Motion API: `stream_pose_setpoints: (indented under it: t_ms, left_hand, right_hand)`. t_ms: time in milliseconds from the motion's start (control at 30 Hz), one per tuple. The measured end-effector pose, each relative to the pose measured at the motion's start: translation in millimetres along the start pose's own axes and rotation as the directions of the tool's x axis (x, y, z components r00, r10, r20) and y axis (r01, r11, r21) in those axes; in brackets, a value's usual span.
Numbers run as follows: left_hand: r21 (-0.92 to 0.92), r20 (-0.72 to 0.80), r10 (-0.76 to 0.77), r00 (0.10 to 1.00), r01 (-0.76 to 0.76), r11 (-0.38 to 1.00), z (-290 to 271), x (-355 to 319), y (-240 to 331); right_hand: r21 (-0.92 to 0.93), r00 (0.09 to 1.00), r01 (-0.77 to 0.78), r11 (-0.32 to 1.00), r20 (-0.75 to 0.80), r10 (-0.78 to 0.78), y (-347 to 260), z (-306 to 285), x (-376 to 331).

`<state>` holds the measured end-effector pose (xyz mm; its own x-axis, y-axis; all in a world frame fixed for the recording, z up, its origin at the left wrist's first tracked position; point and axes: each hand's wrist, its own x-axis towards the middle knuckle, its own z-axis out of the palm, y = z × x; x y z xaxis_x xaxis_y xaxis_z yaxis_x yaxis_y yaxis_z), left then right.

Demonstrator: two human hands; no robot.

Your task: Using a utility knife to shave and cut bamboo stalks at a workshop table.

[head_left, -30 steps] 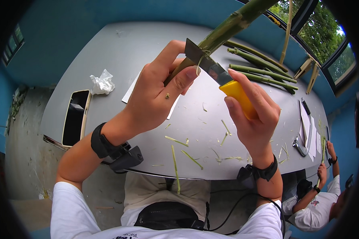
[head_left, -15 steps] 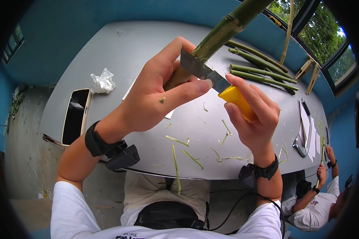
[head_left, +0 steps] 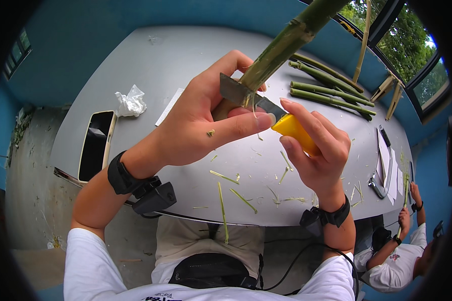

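Note:
A green bamboo stalk (head_left: 281, 47) slants from the upper right down into my left hand (head_left: 198, 115), whose fingers wrap around its lower, peeled end. Across the stalk lies the flat grey blade of a knife (head_left: 236, 92), with my left thumb pressed along its near side. My right hand (head_left: 319, 145) grips the knife's yellow handle (head_left: 296, 133) between thumb and fingers. A thin pale shaving hangs from the blade over my left thumb. One small bit of shaving sticks to the back of my left hand.
Several cut bamboo stalks (head_left: 331, 93) lie at the table's (head_left: 135, 65) back right. Green shavings (head_left: 243, 200) are scattered nearby. A phone (head_left: 95, 145) and crumpled tissue (head_left: 130, 102) lie left. A small hacksaw (head_left: 379, 188) rests on papers at right. Another person (head_left: 397, 263) sits at lower right holding a thin green strip.
The blade and both hands have shifted slightly left and down along the stalk. A thin shaving now curls from the blade.

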<state>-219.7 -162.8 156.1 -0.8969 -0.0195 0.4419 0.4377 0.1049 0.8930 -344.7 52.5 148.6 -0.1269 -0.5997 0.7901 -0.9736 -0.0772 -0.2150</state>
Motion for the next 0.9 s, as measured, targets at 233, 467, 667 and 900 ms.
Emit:
stream_pose_setpoints:
  t_ms: [233, 467, 667, 900]
  left_hand:
    - [0.017, 0.007, -0.049, 0.999, 0.049, 0.999, 2.2, 1.1, 2.4]
    - [-0.002, 0.011, -0.033, 0.999, 0.033, 0.999, 5.1, -0.4, 0.1]
    - [-0.063, -0.016, -0.049, 0.999, 0.048, 0.997, 6.7, -1.1, 3.1]
    - [-0.037, 0.017, -0.041, 0.999, 0.042, 0.998, 5.8, -1.7, 1.6]
  right_hand:
    - [-0.013, 1.000, 0.001, 1.000, -0.004, -0.002, 3.7, -0.6, -2.4]
    - [-0.007, 1.000, 0.014, 1.000, 0.026, -0.014, -1.3, -2.5, 0.7]
    - [0.012, 1.000, -0.008, 1.000, 0.000, 0.008, 1.7, -0.4, -0.7]
    - [-0.001, 1.000, 0.012, 1.000, -0.008, -0.012, 3.0, -3.2, -0.8]
